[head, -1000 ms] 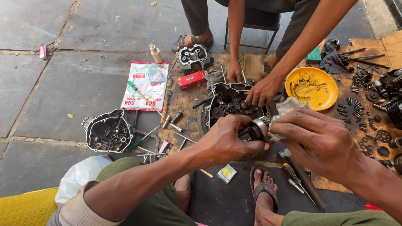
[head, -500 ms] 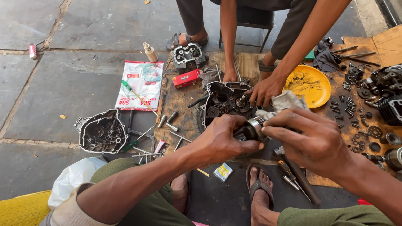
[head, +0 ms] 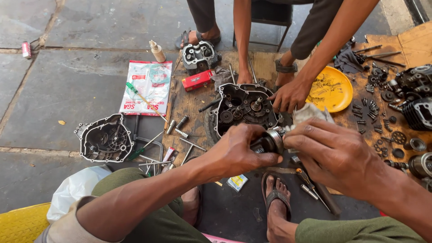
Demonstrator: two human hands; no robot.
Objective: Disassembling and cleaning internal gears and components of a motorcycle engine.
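The left hand (head: 238, 150) is wrapped around a round metal engine part (head: 268, 141), fingers curled under it and thumb over the top. The right hand (head: 335, 153) closes on the same part from the other side, pressing a pale rag (head: 310, 112) against its end. The part sits in mid-air between the two hands, just above the near edge of the open crankcase (head: 243, 108) and the person's sandalled foot (head: 275, 198).

A co-worker's hand (head: 290, 95) rests on the far right rim of the crankcase, just beside the rag; their other hand (head: 244, 77) touches its far edge. To the right, the yellow dish (head: 335, 92) lies close by, with gears and small parts (head: 373, 110) scattered beyond it, so that side is crowded.

To the left there is more room: loose bolts and rods (head: 180, 128) lie on the wooden board (head: 189, 101), then the engine cover (head: 105, 139) sits well apart on the paved floor (head: 58, 90), beside a printed gasket packet (head: 148, 85). A red box (head: 197, 80) and a cylinder head (head: 200, 55) lie at the far edge.
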